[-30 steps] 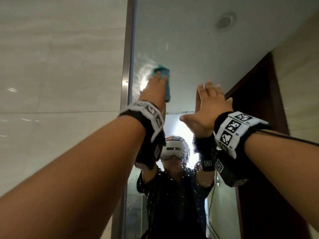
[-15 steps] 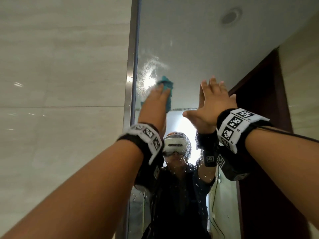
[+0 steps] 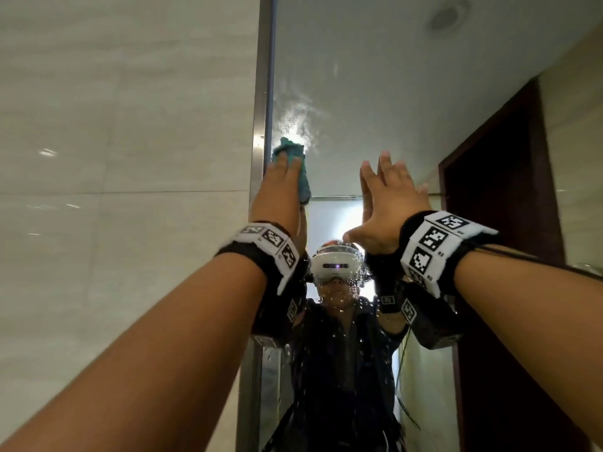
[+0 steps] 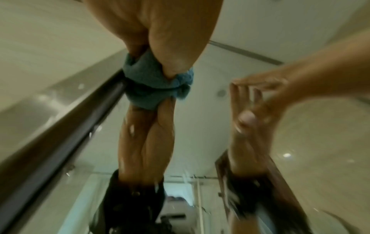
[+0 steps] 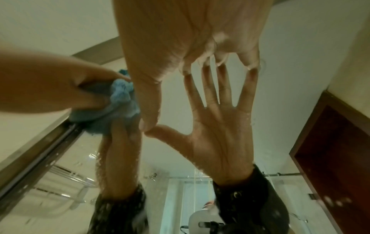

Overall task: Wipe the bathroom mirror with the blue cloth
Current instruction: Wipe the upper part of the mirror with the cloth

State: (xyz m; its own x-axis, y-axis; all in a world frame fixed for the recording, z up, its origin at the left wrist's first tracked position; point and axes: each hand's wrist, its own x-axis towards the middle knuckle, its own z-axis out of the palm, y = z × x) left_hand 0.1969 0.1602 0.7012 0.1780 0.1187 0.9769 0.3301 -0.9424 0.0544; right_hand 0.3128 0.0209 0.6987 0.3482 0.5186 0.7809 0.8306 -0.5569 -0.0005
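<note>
From the head: the left hand [image 3: 279, 187] pushes a crumpled blue cloth [image 3: 293, 151] on the big shiny glass mirror [image 3: 375, 93], at nine o'clock by its metal edge, to rub off drops.

Left wrist: its fingers [image 4: 172, 53] bunch the cloth.

Right wrist: the right hand [image 5: 192, 36] has wide fingers, tips touching glass, likely for balance.

The left hand [image 3: 277, 187] pressed the blue cloth [image 3: 292, 150] against the mirror [image 3: 375, 93] at its left edge, hard against the metal frame [image 3: 261, 125]; that frame and the tiled wall [image 3: 130, 158] beyond it closed off any passage leftward. To the right, the right hand [image 3: 388, 203] lay flat on the glass with fingers spread, near the cloth, leaving only a narrow strip of glass between the two hands. Above both hands the mirror stood open up to its top edge, wet droplets [image 3: 298, 115] just over the cloth. Below, the forearms crossed the lower glass.
</note>
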